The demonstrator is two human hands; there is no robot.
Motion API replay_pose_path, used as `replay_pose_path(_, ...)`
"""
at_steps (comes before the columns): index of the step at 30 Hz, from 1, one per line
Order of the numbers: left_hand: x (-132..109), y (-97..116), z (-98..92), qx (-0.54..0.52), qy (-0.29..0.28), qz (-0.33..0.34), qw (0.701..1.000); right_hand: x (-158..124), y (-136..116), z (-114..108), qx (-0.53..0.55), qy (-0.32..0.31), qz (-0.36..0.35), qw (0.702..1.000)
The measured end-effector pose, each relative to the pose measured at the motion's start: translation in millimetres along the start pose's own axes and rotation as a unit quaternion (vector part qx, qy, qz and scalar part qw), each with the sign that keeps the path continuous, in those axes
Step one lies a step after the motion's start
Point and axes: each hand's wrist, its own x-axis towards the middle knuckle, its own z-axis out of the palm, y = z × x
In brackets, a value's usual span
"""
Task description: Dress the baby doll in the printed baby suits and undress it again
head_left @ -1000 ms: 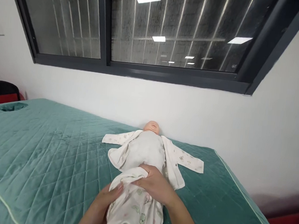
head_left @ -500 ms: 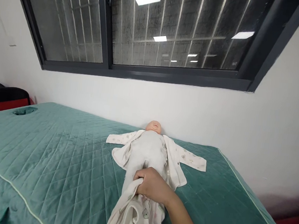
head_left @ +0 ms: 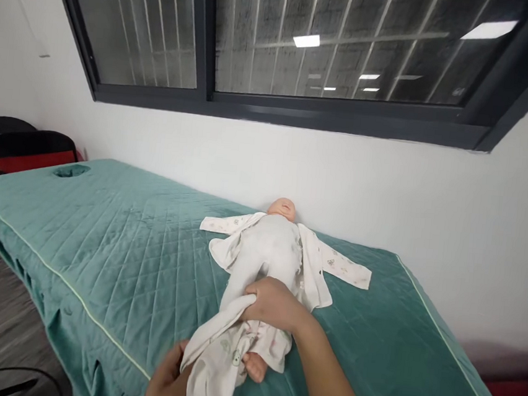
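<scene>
A baby doll (head_left: 273, 242) lies on its back with its head toward the wall. It wears a white suit under an open white jacket (head_left: 316, 268) with printed sleeves spread wide. Around its lower legs are bunched white printed baby trousers (head_left: 218, 358), and one bare foot (head_left: 254, 366) pokes out below. My right hand (head_left: 277, 305) is closed on the upper edge of the trousers, between the doll's legs. At the lower left, my left hand (head_left: 169, 379) grips the side of the same trousers, its fingers partly hidden by cloth.
The doll lies on a bed with a green quilted cover (head_left: 135, 273), which has a round hole (head_left: 71, 171) at the far left. Black and red chairs (head_left: 30, 150) stand beyond that end. A white wall (head_left: 203, 155) and a dark-framed window (head_left: 276, 112) are behind.
My left hand has come into view at the lower left and taken hold of the trousers. The doll's foot now shows. My right hand keeps its grip, while the view has shifted.
</scene>
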Motion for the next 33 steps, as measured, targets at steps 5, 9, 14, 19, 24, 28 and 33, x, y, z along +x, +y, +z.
replay_pose_path(5, 11, 9, 3.0, 0.079, 0.005, 0.043, 0.996, 0, 0, -1, 0.014, -0.006, -0.014, 1.0)
replay_pose_path(9, 10, 16, 12.4, 0.063, -0.025, 0.044, 0.997, -1, 2, -2, 0.079, -0.01, -0.012, 0.997)
replay_pose_path(14, 12, 33, 24.4, 0.021, -0.065, 0.065, 0.996, -5, 7, -8, 0.197, -0.006, -0.012, 0.98)
replay_pose_path(19, 36, 43, 26.2, 0.078, -0.066, 0.157, 0.982, -8, 7, -13, 0.267, -0.024, -0.017, 0.963)
replay_pose_path(24, 67, 50, 18.3, 0.085, -0.071, 0.194, 0.975, -10, 1, -17, 0.292, -0.037, -0.02, 0.955)
replay_pose_path(28, 77, 52, 15.3, 0.03, -0.09, 0.15, 0.984, -10, 0, -18, 0.281, -0.062, -0.03, 0.957)
replay_pose_path(33, 84, 54, 15.9, 0.034, -0.086, 0.154, 0.984, -8, 0, -14, 0.232, -0.045, -0.028, 0.971)
